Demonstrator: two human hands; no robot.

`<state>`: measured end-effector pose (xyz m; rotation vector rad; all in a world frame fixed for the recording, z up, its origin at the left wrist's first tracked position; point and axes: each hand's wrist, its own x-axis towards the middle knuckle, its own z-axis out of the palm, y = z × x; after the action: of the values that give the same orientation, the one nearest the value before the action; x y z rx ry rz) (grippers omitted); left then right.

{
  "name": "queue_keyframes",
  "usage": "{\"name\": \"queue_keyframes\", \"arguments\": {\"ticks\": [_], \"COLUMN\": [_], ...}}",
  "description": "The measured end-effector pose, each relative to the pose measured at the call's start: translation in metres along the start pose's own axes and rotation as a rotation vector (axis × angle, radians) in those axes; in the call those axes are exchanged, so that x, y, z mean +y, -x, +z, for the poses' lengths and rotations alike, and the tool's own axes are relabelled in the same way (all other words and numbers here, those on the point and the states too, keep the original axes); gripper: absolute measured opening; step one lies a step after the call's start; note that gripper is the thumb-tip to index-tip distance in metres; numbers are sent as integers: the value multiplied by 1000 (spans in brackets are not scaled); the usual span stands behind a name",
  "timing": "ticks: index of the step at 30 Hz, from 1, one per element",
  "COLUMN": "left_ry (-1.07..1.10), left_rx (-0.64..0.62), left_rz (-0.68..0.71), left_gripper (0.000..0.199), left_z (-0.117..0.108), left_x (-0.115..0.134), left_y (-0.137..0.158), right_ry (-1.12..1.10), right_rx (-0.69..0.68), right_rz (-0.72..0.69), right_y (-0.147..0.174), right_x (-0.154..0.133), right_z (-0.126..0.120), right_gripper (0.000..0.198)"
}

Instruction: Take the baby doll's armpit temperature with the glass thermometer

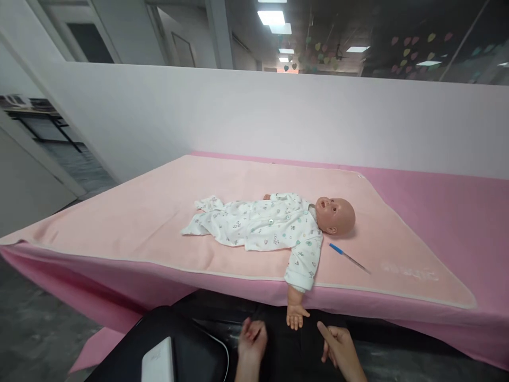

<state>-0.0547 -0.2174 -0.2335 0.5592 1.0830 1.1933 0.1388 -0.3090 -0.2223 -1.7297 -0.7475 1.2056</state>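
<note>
A baby doll (pixel 270 223) lies on its back on a peach blanket (pixel 139 212), its head to the right. It wears a white sleepsuit with small prints. One doll arm hangs over the near edge, with its palm showing between my hands. My left hand (pixel 253 339) is below the edge, palm up, fingers loosely curled and holding nothing. To the right of the doll's hand, my right hand (pixel 338 347) has its fingers partly bent and apart, also with nothing visible in it. Neither hand touches the doll. A thin rod with a blue end (pixel 350 258) rests beside the doll's head.
Pink cloth (pixel 437 212) covers the table under the blanket and drapes over its front. A white low wall (pixel 278 116) with glass above runs behind. At the lower left, a white rectangular device (pixel 158 362) rests by a black bag or padded surface (pixel 194 345).
</note>
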Motion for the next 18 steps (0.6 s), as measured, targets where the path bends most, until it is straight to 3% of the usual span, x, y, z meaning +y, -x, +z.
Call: {"name": "queue_keyframes", "arguments": {"ticks": [3, 5, 8, 10, 12, 13, 14, 16, 18], "left_ry": [197, 326, 395, 336, 115, -96, -342, -882, -1234], "left_rx": [183, 224, 167, 157, 234, 214, 106, -225, -322], "left_rz": [150, 221, 389, 626, 965, 1104, 1197, 1336, 1365], "left_gripper": [56, 51, 43, 35, 19, 14, 14, 19, 21], "left_z": [-16, -1, 53, 100, 145, 164, 181, 204, 213], "left_x": [53, 91, 139, 159, 169, 171, 171, 168, 161], "left_y": [20, 35, 46, 37, 13, -2, -19, -50, -73], "right_ry": [11, 39, 102, 262, 506, 630, 738, 875, 915], "right_rx": [-49, 44, 325, 509, 641, 681, 703, 717, 712], "right_rz": [-141, -317, -550, -634, -702, -727, -745, -760, -772], "right_y": [18, 27, 23, 9, -12, -22, -31, -42, -45], "right_x": [-42, -73, -113, -127, -129, -127, -123, -116, -113], "right_z": [-23, -42, -70, -83, -90, -92, -93, -94, -95], "right_gripper": [60, 55, 42, 40, 48, 50, 50, 47, 44]}}
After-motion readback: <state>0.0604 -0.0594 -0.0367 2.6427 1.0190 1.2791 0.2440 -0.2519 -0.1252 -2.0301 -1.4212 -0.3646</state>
